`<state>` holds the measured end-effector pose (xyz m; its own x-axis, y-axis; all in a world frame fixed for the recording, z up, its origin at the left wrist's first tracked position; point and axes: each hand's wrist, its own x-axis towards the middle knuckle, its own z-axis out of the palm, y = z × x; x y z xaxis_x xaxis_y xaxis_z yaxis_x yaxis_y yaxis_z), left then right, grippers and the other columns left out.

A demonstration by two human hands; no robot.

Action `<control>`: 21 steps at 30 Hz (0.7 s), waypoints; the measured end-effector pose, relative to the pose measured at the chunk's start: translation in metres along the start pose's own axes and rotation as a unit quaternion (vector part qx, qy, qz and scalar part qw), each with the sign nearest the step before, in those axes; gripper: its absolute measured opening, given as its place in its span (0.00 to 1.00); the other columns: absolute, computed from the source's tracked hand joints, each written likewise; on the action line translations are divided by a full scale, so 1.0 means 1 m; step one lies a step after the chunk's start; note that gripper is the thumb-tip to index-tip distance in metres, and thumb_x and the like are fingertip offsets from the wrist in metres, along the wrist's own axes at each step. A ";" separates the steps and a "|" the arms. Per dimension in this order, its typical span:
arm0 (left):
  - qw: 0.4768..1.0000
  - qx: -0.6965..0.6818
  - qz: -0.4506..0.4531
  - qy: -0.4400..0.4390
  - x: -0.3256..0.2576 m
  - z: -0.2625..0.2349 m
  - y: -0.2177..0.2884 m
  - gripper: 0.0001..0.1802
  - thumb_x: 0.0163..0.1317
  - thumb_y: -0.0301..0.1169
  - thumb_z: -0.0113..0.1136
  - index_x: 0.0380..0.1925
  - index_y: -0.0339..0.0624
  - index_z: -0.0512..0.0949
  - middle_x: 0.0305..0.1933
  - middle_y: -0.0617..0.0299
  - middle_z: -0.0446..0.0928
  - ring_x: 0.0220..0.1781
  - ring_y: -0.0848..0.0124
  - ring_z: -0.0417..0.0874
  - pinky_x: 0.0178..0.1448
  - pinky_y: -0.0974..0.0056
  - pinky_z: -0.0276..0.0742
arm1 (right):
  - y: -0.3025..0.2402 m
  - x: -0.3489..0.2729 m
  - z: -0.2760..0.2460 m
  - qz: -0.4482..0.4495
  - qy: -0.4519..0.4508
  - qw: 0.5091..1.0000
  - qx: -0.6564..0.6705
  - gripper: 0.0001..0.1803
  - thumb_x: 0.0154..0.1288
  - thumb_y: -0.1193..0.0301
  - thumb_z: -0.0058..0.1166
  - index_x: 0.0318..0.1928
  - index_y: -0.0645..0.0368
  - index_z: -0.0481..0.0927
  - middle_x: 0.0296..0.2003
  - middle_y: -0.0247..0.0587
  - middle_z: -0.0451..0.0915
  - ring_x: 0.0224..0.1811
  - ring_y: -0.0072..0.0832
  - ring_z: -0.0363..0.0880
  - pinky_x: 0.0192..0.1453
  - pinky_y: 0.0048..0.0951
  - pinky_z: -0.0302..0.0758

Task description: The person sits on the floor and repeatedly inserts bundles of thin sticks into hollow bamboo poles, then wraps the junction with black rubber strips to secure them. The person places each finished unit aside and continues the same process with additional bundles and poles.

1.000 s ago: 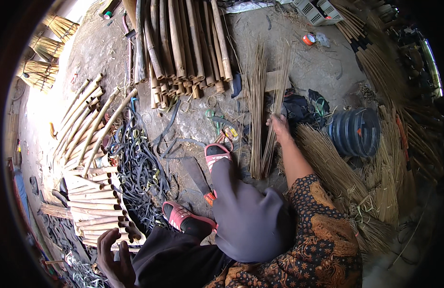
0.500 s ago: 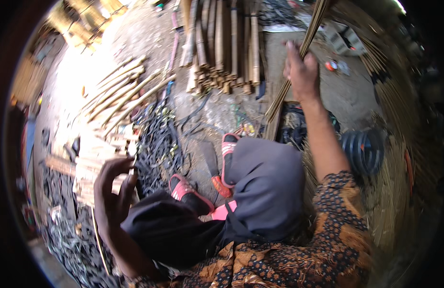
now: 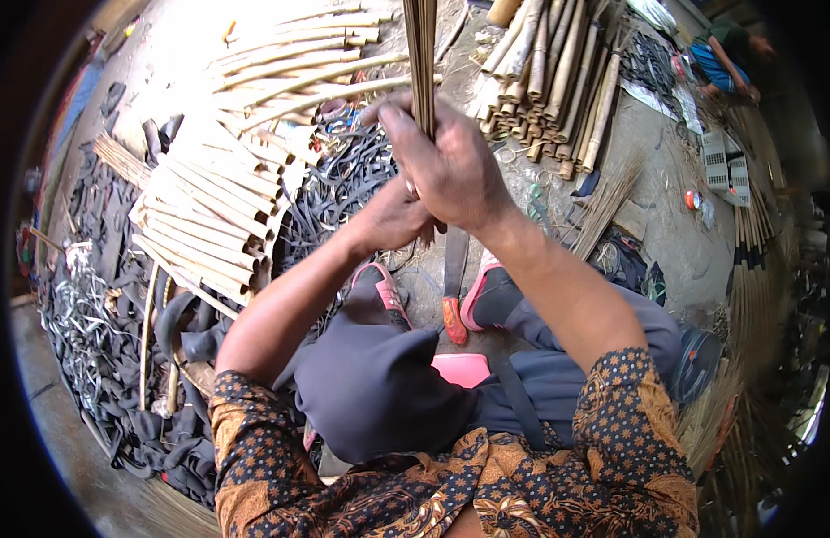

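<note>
A bundle of thin brown sticks (image 3: 421,63) stands nearly upright in front of me, its top running past the upper edge of the view. My right hand (image 3: 464,166) wraps round it, fingers closed. Just below and to the left, my left hand (image 3: 390,213) is closed about the bundle's lower end. My right hand partly covers the left one's fingers. Short stick ends poke out beneath the two hands. Below them on the ground lies a large knife (image 3: 454,269) with an orange-red handle, between my feet in pink sandals.
Cut bamboo tubes (image 3: 204,215) and dark rubber strips (image 3: 343,184) lie at left. More bamboo poles (image 3: 554,81) are stacked at the far right. Loose thin sticks (image 3: 608,202) rest nearer me. Another person (image 3: 729,63) is at the far right, beyond a grey plastic crate (image 3: 727,170).
My right hand has brought the stick bundle from the right to the middle. My left hand, formerly open at the left, has come over and closed on its lower end. The view has shifted.
</note>
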<state>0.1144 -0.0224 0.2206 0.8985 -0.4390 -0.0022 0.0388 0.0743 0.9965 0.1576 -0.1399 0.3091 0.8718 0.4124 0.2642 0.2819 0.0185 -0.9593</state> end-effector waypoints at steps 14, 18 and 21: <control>0.945 -0.118 -0.152 0.265 -0.004 -0.011 -0.194 0.26 0.81 0.47 0.47 0.27 0.39 0.74 0.22 0.67 0.69 0.26 0.73 0.73 0.32 0.60 0.72 | 0.187 -0.053 0.012 0.149 -0.058 0.968 -0.196 0.30 0.70 0.65 0.63 0.68 0.62 0.70 0.49 0.47 0.82 0.55 0.35 0.83 0.60 0.36 0.79; 0.848 -0.338 -0.120 0.391 -0.012 -0.062 -0.166 0.31 0.78 0.59 0.48 0.20 0.53 0.61 0.19 0.71 0.57 0.21 0.73 0.65 0.44 0.54 0.84 | 0.217 -0.080 0.014 0.172 -0.145 0.924 -0.310 0.33 0.70 0.60 0.61 0.68 0.63 0.69 0.51 0.61 0.82 0.54 0.53 0.82 0.57 0.47 0.78; 0.786 -0.446 -0.071 0.421 -0.025 -0.077 -0.153 0.28 0.78 0.56 0.51 0.22 0.51 0.62 0.20 0.70 0.58 0.23 0.71 0.68 0.48 0.51 0.83 | 0.231 -0.095 0.036 0.248 -0.212 0.881 -0.343 0.28 0.71 0.62 0.58 0.66 0.61 0.71 0.44 0.66 0.83 0.49 0.60 0.83 0.50 0.54 0.78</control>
<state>0.1200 0.0463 0.0615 0.8138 0.2217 -0.5371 0.1179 0.8421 0.5262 0.1250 -0.1419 0.0590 0.7690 0.5210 -0.3704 0.2121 -0.7546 -0.6210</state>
